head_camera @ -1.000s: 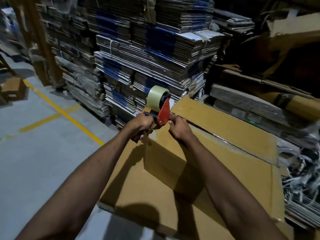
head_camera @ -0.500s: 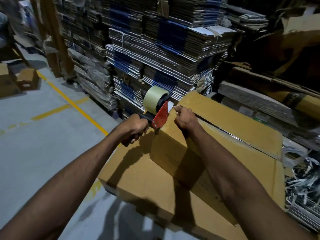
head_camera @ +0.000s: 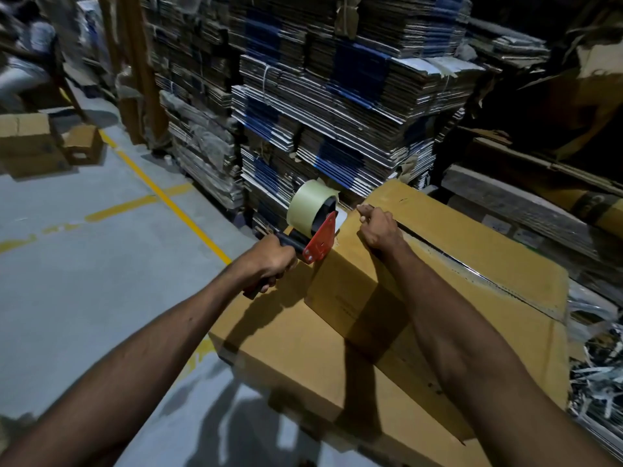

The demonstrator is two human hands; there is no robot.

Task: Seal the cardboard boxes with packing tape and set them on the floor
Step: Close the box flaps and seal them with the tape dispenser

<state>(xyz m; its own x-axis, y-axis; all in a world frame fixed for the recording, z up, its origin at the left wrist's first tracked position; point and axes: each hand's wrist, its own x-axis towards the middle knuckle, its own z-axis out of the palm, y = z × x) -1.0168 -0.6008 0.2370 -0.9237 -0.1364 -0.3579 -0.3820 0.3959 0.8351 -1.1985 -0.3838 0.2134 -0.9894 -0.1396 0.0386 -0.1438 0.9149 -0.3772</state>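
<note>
A brown cardboard box [head_camera: 344, 291] stands on top of a larger flat carton [head_camera: 303, 358]. My left hand [head_camera: 271, 262] grips the black handle of a red tape dispenser [head_camera: 318, 242] carrying a roll of clear packing tape [head_camera: 308, 205]; the dispenser sits against the box's near left top corner. My right hand [head_camera: 379, 230] rests on the box's top with fingers curled, pinching at the tape's end near the far edge. A shiny taped seam [head_camera: 472, 267] runs along the box top to the right.
Tall stacks of flattened cartons [head_camera: 337, 96] rise right behind the box. Small cardboard boxes [head_camera: 43, 143] sit on the grey floor at the left, beside a yellow floor line [head_camera: 161, 197]. Loose strapping and scrap [head_camera: 600, 382] lie at the right. A person sits far left.
The dispenser has slid from the box's top edge down onto its left corner, my left hand drawing back with it. My right hand stays near the far top edge.
</note>
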